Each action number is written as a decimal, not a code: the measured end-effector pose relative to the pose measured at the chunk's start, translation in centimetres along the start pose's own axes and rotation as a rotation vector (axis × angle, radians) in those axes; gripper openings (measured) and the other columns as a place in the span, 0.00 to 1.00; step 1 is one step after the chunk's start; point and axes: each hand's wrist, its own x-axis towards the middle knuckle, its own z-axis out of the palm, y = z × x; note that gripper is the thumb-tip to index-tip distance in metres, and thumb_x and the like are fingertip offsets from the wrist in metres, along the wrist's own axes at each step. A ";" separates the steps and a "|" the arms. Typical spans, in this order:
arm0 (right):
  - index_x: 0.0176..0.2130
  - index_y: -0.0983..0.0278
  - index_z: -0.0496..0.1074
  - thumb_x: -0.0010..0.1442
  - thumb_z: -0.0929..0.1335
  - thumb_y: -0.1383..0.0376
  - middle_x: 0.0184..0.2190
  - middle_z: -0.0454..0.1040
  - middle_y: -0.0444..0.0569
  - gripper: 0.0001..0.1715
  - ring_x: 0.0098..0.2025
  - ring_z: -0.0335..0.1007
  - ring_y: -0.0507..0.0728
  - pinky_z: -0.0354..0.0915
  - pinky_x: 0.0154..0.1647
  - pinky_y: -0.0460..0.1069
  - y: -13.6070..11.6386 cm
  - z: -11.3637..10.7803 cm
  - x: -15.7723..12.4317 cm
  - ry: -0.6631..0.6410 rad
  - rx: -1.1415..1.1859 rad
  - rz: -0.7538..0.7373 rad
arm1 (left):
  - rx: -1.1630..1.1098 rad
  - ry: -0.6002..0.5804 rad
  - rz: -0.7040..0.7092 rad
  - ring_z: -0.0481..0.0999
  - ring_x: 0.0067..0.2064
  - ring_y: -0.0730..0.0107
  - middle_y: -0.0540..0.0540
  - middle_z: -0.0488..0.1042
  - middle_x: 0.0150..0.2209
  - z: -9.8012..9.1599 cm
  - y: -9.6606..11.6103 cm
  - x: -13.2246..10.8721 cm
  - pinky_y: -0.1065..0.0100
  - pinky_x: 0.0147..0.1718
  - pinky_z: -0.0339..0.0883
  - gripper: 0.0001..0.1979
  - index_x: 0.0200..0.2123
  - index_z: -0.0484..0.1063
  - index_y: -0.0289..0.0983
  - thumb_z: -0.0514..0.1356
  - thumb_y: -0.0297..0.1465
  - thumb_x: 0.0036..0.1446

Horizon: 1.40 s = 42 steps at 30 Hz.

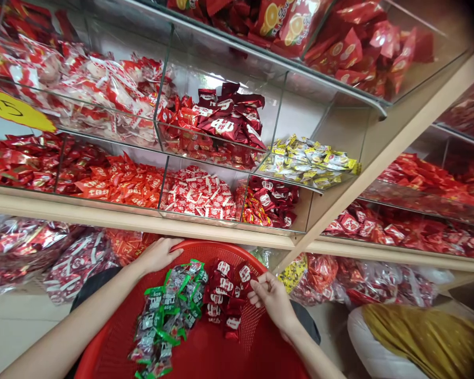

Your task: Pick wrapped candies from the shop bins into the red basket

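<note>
A red plastic basket with a meshed wall stands in front of me. My left hand grips its far left rim, the thumb towards the inside. Inside the basket, my right hand is closed with bent fingers, its fingertips at a dark red candy packet. Beside that packet lie several more dark red candy packets with white labels. To their left spreads a heap of green-edged clear packets.
Behind the basket rises a wooden shelf with clear-walled bins of wrapped candy, among them red-and-white candies and yellow-and-white candies. Below are full plastic bags. A yellow price tag hangs left. Mustard cloth shows at right.
</note>
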 end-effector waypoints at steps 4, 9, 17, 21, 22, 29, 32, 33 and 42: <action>0.24 0.62 0.59 0.43 0.70 0.46 0.16 0.71 0.43 0.26 0.18 0.67 0.51 0.58 0.18 0.43 1.1 0.2 0.3 0.007 -0.033 -0.024 | -0.019 -0.003 -0.022 0.69 0.50 0.59 0.47 0.71 0.50 0.1 -0.1 0.0 0.66 0.50 0.59 0.24 0.51 0.67 0.41 0.50 0.42 0.53; 0.24 0.62 0.58 0.42 0.70 0.46 0.16 0.69 0.42 0.26 0.20 0.67 0.52 0.60 0.20 0.45 1.5 0.6 0.8 -0.031 -0.007 -0.019 | -0.043 -0.007 -0.048 0.70 0.50 0.58 0.47 0.72 0.49 0.0 0.1 0.0 0.65 0.49 0.59 0.24 0.50 0.68 0.41 0.50 0.43 0.52; 0.29 0.61 0.54 0.41 0.69 0.43 0.18 0.71 0.41 0.30 0.23 0.73 0.56 0.65 0.25 0.48 1.9 1.0 0.5 -0.105 0.056 0.234 | -0.077 0.004 -0.074 0.69 0.52 0.57 0.48 0.72 0.49 -0.1 0.0 -0.1 0.65 0.50 0.59 0.25 0.51 0.68 0.42 0.52 0.44 0.50; 0.31 0.61 0.53 0.44 0.68 0.45 0.20 0.74 0.44 0.29 0.21 0.72 0.53 0.63 0.21 0.45 1.0 0.5 0.0 -0.102 0.079 0.290 | -0.091 -0.011 -0.083 0.67 0.53 0.57 0.48 0.70 0.51 -0.1 0.0 0.0 0.64 0.51 0.58 0.26 0.51 0.67 0.42 0.52 0.44 0.50; 0.31 0.61 0.54 0.45 0.69 0.46 0.20 0.74 0.45 0.28 0.21 0.71 0.52 0.62 0.21 0.43 0.8 0.3 -0.1 -0.100 0.096 0.289 | -0.094 -0.012 -0.084 0.67 0.53 0.57 0.48 0.70 0.51 -0.1 0.0 0.0 0.64 0.51 0.58 0.26 0.52 0.67 0.42 0.52 0.44 0.50; 0.30 0.62 0.56 0.46 0.71 0.52 0.21 0.75 0.44 0.24 0.20 0.69 0.47 0.60 0.21 0.39 0.0 -0.3 -0.9 -0.078 0.218 0.289 | -0.059 0.000 -0.054 0.68 0.52 0.58 0.48 0.71 0.50 0.0 0.0 0.0 0.64 0.50 0.59 0.26 0.52 0.66 0.41 0.51 0.43 0.51; 0.30 0.63 0.57 0.48 0.71 0.54 0.23 0.76 0.46 0.22 0.22 0.70 0.47 0.61 0.22 0.39 0.2 -0.1 -1.2 -0.102 0.283 0.335 | -0.037 0.016 -0.029 0.70 0.51 0.58 0.48 0.71 0.50 0.0 -0.1 -0.1 0.65 0.49 0.60 0.25 0.52 0.67 0.42 0.51 0.43 0.51; 0.30 0.63 0.57 0.48 0.71 0.56 0.23 0.76 0.47 0.21 0.22 0.70 0.47 0.62 0.22 0.39 0.2 0.0 -1.3 -0.101 0.309 0.354 | -0.036 0.022 -0.026 0.70 0.50 0.58 0.48 0.71 0.50 0.0 -0.1 -0.1 0.65 0.49 0.61 0.25 0.51 0.67 0.42 0.51 0.43 0.51; 0.31 0.66 0.60 0.56 0.66 0.68 0.30 0.77 0.55 0.06 0.32 0.75 0.54 0.70 0.31 0.44 0.2 2.3 -0.7 0.040 0.447 0.541 | -0.075 0.001 -0.073 0.69 0.51 0.57 0.47 0.72 0.49 -0.1 0.2 -0.1 0.65 0.49 0.60 0.25 0.51 0.68 0.41 0.52 0.43 0.50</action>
